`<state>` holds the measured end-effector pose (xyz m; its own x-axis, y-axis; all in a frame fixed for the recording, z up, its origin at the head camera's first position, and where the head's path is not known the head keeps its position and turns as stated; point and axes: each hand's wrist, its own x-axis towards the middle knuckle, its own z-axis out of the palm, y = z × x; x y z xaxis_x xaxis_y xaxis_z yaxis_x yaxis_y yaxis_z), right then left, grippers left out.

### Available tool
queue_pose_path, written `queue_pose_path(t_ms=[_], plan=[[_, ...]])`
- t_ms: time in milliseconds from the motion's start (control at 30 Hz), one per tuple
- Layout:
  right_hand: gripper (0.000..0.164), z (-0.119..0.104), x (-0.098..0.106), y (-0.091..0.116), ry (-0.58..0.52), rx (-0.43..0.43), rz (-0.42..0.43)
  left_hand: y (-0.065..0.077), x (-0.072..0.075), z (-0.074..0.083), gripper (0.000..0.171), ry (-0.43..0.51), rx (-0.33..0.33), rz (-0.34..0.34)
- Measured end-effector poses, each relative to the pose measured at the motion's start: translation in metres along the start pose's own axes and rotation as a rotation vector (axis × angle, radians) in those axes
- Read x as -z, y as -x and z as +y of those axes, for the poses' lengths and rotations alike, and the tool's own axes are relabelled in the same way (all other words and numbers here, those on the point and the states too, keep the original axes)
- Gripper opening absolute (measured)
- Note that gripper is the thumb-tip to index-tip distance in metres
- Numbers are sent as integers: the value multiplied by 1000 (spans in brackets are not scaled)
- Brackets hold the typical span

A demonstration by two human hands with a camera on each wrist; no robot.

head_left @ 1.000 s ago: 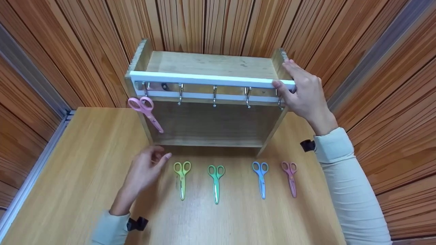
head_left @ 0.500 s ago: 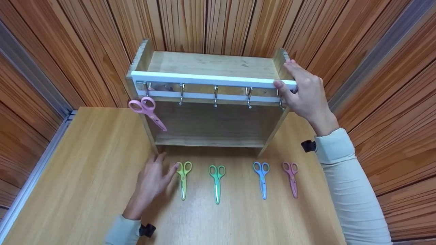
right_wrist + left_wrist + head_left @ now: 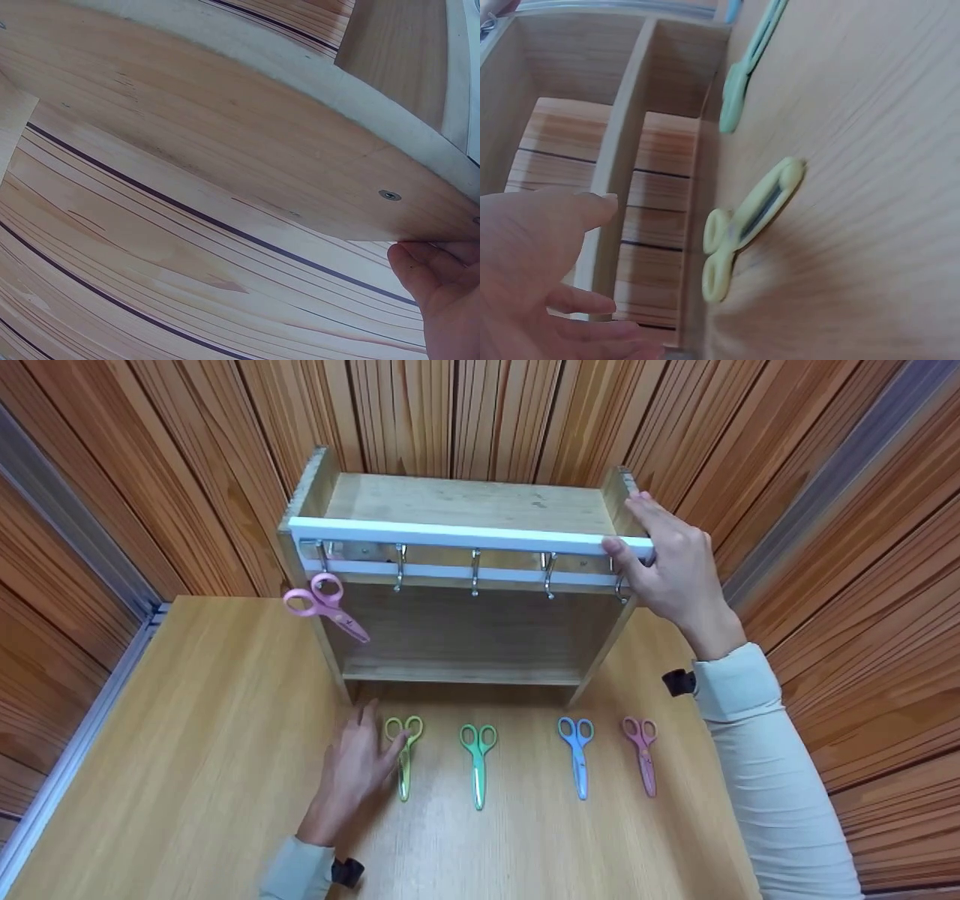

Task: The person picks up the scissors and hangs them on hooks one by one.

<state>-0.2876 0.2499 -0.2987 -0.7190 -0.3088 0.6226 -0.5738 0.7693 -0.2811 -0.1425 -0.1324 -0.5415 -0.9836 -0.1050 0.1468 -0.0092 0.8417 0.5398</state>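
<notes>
In the head view my left hand (image 3: 354,771), fingers loosely extended, is over the left side of the yellow scissors (image 3: 405,781); its thumb overlaps the handle loops. The left wrist view has these scissors (image 3: 739,229) lying on the table, a gap between them and my fingers. My right hand (image 3: 675,566) grips the top right corner of a wooden shelf (image 3: 465,502), thumb on the white front rail (image 3: 465,534) and fingers over the side panel. Pink scissors (image 3: 324,598) hang by one loop from the leftmost metal hook.
Right of the yellow scissors lie green scissors (image 3: 478,761), blue scissors (image 3: 576,754) and dark pink scissors (image 3: 641,754) in a row on the table (image 3: 225,720). Several metal hooks (image 3: 475,572) along the rail hold nothing. Wood-patterned walls (image 3: 450,420) stand behind and at both sides.
My left hand has moved right, from beside the shelf's left foot to over the yellow scissors, its fingers straightening. The hanging pink scissors have swung slightly. My right hand has stayed put.
</notes>
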Motion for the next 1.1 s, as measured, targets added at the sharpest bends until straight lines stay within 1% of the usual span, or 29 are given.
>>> queue_pose_path(t_ms=[100, 200, 300, 400, 500, 667, 833, 1100], plan=[[80, 0, 0, 0, 0, -6, -5, 2, -9, 0, 77, -10, -5, -25], [80, -1, 0, 0, 0, -4, -4, 3, -18, 0, 77, -38, -21, -39], [80, -1, 0, 0, -1, -6, -4, 5, -25, -2, 79, -70, -52, -28], [81, -1, 0, -1, 0, -10, -6, 7, -30, -4, 77, -98, -82, -4], [80, -1, -1, -1, -2, -13, -8, 10, -34, -4, 74, -125, -96, 9], [80, 0, -1, 1, -3, -18, -6, 11, -39, 1, 74, -214, -108, 14], [81, 0, -1, 1, -1, -3, 6, 14, -42, 8, 73, -303, -111, 56], [83, 0, -2, 0, 4, -5, 4, 12, -48, 13, 60, -473, -155, 167]])
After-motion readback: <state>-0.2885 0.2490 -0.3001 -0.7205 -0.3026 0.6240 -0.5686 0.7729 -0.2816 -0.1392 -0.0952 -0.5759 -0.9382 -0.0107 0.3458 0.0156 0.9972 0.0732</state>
